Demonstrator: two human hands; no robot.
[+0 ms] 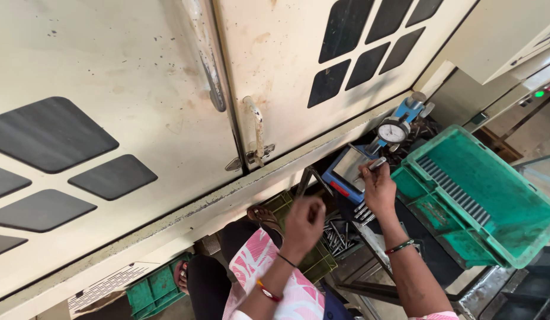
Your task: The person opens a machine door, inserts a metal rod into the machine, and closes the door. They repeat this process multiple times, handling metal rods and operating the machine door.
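- The right hand (378, 188) pinches a small metal pin (374, 165) between thumb and fingers, tip pointed at the dial gauge (393, 131), probably to check it.
- The left hand (303, 220) is curled narrow above the loose pins (340, 234); whether it holds one, I cannot tell.
- The green crate (512, 234) sits just beside the right hand, within reach.

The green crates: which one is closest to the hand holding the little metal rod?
The big bright green crate, right beside the right hand. The other green crates sit lower, by the person's legs.
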